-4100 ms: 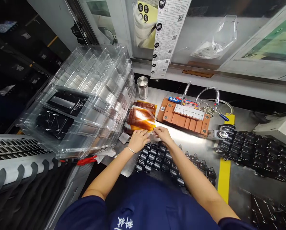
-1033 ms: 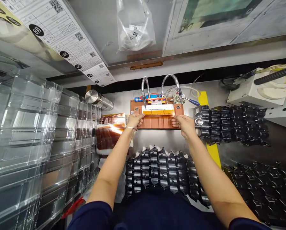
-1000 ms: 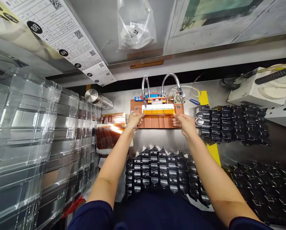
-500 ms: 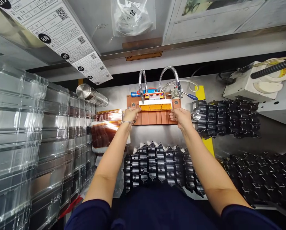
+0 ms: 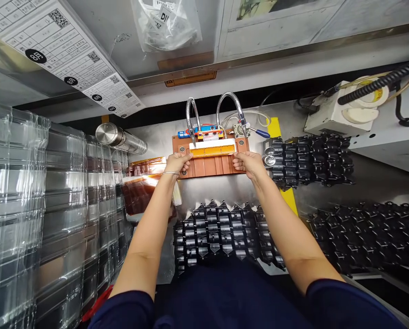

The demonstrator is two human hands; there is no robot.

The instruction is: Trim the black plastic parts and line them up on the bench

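Observation:
My left hand (image 5: 177, 163) pinches the left end of an orange strip (image 5: 213, 151) with rows of small dark marks. At its other end, my right hand (image 5: 249, 163) is closed on it, thumb and fingers together. The strip lies along the front of a white bar on a reddish-brown fixture (image 5: 211, 168). I cannot tell whether it touches the bar. Two bendable metal hoses (image 5: 231, 97) arch over the fixture, their nozzles pointing down near the strip. Behind the bar are a blue part and a blue-handled lever (image 5: 262, 133).
Black ribbed parts (image 5: 221, 228) stand in rows before the fixture, with more rows (image 5: 310, 160) at right. Clear plastic trays (image 5: 63, 196) are stacked at left, beside amber sheets (image 5: 140, 192) and a steel flask (image 5: 122, 138). A white device (image 5: 341, 112) sits at back right.
The whole view has shifted, so the fixture and hands appear slightly further left. Both hands still hold the strip's ends, and it now looks slightly tilted, right end higher.

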